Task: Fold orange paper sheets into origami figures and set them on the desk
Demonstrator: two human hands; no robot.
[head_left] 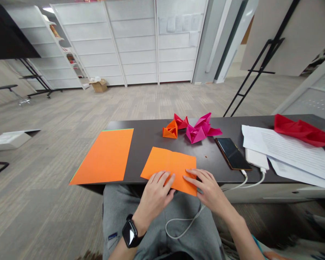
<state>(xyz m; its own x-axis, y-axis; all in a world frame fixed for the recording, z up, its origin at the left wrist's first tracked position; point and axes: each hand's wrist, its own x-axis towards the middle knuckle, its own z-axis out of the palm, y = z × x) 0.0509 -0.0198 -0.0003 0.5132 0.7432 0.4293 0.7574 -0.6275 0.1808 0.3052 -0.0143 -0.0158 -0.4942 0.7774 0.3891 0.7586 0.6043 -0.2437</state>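
An orange folded paper (169,164) lies at the near edge of the dark table (148,139), its front edge hanging slightly past the rim. My left hand (157,191), with a black watch on the wrist, rests its fingers flat on the paper's near edge. My right hand (206,186) lies beside it, fingers stretched onto the paper's near right corner. Both hands press the sheet and hold nothing.
A larger orange sheet (105,155) lies at the table's left end. Folded orange (170,130), red (181,122) and pink (200,129) paper shapes sit at the back. A phone (232,153), a white power bank (256,159), printed pages (287,148) and red paper (300,130) lie right.
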